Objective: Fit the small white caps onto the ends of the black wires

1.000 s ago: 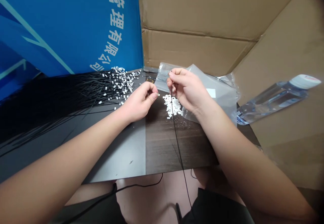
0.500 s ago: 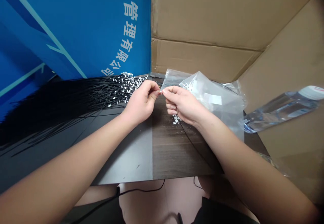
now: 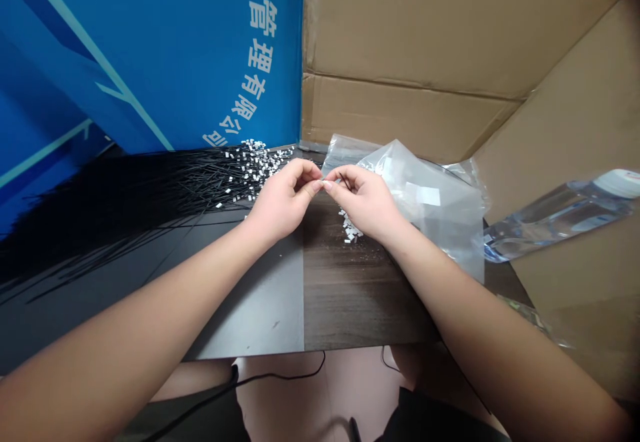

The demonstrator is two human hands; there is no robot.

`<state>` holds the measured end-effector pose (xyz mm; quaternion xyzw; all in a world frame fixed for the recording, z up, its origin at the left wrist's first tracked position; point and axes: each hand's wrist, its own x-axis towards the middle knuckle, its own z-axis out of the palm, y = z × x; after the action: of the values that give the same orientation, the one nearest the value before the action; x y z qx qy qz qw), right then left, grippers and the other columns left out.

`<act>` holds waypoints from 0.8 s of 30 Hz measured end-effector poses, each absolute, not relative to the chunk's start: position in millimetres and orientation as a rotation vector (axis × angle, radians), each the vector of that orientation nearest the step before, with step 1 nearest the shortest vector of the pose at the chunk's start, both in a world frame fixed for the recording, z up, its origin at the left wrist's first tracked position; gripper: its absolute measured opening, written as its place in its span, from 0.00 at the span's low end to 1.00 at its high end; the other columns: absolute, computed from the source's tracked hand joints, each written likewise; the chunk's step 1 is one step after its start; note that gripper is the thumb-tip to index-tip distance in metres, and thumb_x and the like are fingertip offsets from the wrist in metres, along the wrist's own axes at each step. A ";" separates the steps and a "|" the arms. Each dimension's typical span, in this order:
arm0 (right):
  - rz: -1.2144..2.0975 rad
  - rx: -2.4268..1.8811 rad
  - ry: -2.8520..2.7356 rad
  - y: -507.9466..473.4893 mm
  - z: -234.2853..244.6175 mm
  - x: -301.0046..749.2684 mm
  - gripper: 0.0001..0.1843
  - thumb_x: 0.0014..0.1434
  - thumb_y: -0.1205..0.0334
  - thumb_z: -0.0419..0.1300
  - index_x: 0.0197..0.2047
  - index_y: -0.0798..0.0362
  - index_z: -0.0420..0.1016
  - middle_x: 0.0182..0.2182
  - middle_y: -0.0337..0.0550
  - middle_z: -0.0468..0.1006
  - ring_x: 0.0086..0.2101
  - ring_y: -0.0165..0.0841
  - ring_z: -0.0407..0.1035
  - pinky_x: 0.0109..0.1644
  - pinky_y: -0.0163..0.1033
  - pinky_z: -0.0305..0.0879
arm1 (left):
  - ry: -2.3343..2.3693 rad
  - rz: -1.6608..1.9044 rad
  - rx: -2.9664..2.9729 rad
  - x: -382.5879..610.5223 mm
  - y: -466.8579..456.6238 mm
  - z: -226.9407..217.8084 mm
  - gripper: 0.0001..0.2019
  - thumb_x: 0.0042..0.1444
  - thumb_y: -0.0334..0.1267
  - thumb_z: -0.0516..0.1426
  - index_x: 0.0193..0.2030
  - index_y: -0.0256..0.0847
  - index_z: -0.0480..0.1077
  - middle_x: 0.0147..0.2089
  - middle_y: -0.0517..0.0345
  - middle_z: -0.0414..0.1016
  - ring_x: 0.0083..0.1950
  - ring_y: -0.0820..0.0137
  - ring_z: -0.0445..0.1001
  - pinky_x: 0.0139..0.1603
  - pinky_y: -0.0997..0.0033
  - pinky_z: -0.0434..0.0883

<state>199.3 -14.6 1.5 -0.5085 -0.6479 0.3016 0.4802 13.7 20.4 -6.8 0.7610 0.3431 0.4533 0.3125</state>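
Observation:
My left hand and my right hand meet fingertip to fingertip above the table, both closed in a pinch. A black wire shows at my right fingers, its end hidden in the grip. Between the fingertips is a tiny pale piece that looks like a white connector, mostly covered by my left thumb and finger. Below my right hand lies a small pile of loose white connectors. Left of my left hand spreads a large heap of black wires with white connectors on their ends.
Clear plastic bags lie right of my right hand, one bearing a white label. Farther right is a water bottle. A blue printed panel and cardboard walls enclose the dark table.
My right hand's fingers have shifted and bunched closer against the left fingertips. The wire that trailed below my right hand across the table no longer shows there. The view has shifted slightly.

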 end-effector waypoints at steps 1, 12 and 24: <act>0.688 -1.251 -1.609 -15.1 1.7 199.5 0.06 0.65 0.57 0.66 0.37 0.49 0.78 0.26 0.34 0.66 0.29 0.30 0.57 0.35 0.39 0.55 | 0.875 1.202 1.963 14.1 21.2 -7.0 0.07 0.65 0.42 0.62 0.45 0.43 0.71 0.44 0.55 0.78 0.45 0.65 0.77 0.50 0.61 0.75; 0.601 -1.260 -1.698 -16.8 0.4 203.3 0.06 0.69 0.56 0.61 0.40 0.47 0.74 0.26 0.34 0.66 0.29 0.32 0.58 0.37 0.41 0.53 | 0.702 1.111 1.465 18.1 19.5 -3.5 0.15 0.57 0.44 0.71 0.42 0.39 0.75 0.41 0.55 0.80 0.35 0.72 0.77 0.42 0.66 0.76; 0.635 -1.332 -1.760 -18.1 1.8 201.2 0.05 0.68 0.58 0.59 0.40 0.48 0.73 0.27 0.35 0.69 0.29 0.32 0.61 0.37 0.42 0.57 | 0.966 1.005 2.007 7.6 21.0 2.8 0.13 0.66 0.48 0.62 0.36 0.40 0.78 0.33 0.58 0.78 0.34 0.68 0.74 0.39 0.64 0.69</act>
<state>201.2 -18.1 1.8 -0.5289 -0.6989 0.2524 0.4100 7.6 21.0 2.8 0.7717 0.3714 0.3866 0.3422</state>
